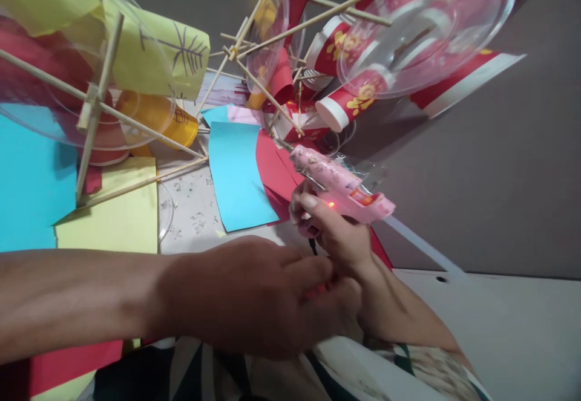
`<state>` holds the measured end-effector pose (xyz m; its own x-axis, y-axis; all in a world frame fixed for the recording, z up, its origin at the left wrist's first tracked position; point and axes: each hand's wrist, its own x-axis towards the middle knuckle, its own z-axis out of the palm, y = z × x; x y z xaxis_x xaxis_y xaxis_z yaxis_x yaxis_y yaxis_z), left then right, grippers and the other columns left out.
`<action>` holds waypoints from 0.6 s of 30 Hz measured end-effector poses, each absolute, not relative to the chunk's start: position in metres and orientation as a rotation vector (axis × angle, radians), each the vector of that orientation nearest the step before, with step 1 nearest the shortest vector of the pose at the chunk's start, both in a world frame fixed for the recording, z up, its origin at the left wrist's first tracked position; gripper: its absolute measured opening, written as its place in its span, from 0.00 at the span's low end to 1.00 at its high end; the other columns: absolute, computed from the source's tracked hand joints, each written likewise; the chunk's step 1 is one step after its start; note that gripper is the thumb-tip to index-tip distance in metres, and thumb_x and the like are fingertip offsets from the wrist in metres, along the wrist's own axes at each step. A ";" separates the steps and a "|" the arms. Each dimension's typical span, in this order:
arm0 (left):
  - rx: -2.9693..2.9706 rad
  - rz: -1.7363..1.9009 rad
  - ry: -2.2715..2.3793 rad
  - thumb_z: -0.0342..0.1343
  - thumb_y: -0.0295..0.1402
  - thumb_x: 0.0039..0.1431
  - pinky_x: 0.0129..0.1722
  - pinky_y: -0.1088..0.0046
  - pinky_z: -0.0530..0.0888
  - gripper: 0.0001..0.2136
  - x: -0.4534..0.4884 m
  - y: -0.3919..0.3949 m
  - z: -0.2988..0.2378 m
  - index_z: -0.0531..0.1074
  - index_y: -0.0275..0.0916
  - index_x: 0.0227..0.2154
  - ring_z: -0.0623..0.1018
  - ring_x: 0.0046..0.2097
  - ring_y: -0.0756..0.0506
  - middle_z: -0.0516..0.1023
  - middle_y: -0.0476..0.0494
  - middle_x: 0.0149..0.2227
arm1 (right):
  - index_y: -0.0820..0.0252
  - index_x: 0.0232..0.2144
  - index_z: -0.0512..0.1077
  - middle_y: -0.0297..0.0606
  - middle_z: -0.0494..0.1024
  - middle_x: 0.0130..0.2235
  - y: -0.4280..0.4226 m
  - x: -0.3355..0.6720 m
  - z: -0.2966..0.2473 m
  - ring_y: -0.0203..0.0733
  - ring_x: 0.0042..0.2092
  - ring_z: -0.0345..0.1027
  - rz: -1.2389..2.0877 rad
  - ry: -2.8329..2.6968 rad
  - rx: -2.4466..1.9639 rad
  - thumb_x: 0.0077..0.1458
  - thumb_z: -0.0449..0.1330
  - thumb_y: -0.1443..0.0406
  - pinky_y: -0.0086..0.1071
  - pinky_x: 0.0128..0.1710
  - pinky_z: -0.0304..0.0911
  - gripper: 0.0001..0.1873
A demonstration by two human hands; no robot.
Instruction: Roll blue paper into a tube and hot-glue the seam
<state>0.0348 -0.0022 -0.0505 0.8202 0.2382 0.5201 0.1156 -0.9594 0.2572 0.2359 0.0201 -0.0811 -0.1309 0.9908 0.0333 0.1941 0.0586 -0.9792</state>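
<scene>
My right hand (333, 231) is closed round the grip of a pink hot glue gun (338, 186). The gun's nozzle points up and left toward a frame of bamboo sticks (267, 95), and a small red light glows on its body. My left hand (254, 295) reaches across from the left and lies against my right wrist. Its fingers are pressed together, slightly blurred, and something red shows under the fingertips; I cannot make out what it is. Sheets of cyan paper (236, 174) and red paper (275, 168) lie just beyond the gun.
Clear plastic plates (426, 32) and red paper cups with gold flowers (345, 107) hang on the stick frame. At left a second stick frame (93, 107) carries a clear plate, yellow drawn-on paper (167, 53) and an orange cup (172, 120). Yellow paper (118, 219) lies flat.
</scene>
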 end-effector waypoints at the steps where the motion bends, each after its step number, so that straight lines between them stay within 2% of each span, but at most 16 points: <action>1: 2.713 0.780 0.371 0.47 0.28 0.66 0.28 0.68 0.72 0.13 0.030 -0.002 -0.052 0.76 0.36 0.44 0.77 0.32 0.45 0.82 0.40 0.39 | 0.58 0.26 0.68 0.30 0.70 0.25 0.022 0.236 -0.080 0.32 0.24 0.61 1.230 -1.430 -1.200 0.58 0.62 0.56 0.27 0.21 0.55 0.14; 5: 2.471 0.687 0.708 0.50 0.29 0.65 0.30 0.74 0.70 0.09 0.016 0.008 -0.059 0.76 0.40 0.39 0.78 0.32 0.48 0.81 0.46 0.31 | 0.59 0.26 0.70 0.30 0.72 0.25 0.028 0.235 -0.078 0.32 0.23 0.66 1.448 -1.280 -0.987 0.53 0.65 0.59 0.26 0.19 0.56 0.12; 8: 2.019 0.623 0.898 0.51 0.31 0.64 0.30 0.76 0.70 0.09 0.009 0.020 -0.061 0.76 0.39 0.35 0.78 0.30 0.49 0.79 0.49 0.27 | 0.59 0.27 0.70 0.31 0.73 0.25 0.032 0.235 -0.077 0.32 0.21 0.66 1.578 -1.248 -0.888 0.53 0.65 0.60 0.25 0.19 0.57 0.10; 12: 1.300 0.582 1.002 0.55 0.32 0.61 0.28 0.77 0.74 0.07 0.004 0.037 -0.065 0.75 0.36 0.31 0.78 0.27 0.50 0.78 0.48 0.27 | 0.58 0.24 0.66 0.30 0.70 0.23 0.035 0.232 -0.074 0.30 0.19 0.60 1.667 -1.243 -0.789 0.51 0.65 0.59 0.25 0.17 0.55 0.13; 18: 0.966 0.685 1.090 0.60 0.32 0.59 0.24 0.78 0.76 0.06 -0.005 0.056 -0.078 0.75 0.34 0.31 0.78 0.24 0.51 0.80 0.45 0.27 | 0.55 0.23 0.60 0.26 0.60 0.20 0.036 0.230 -0.072 0.30 0.17 0.49 1.697 -1.273 -0.741 0.51 0.62 0.56 0.24 0.13 0.47 0.16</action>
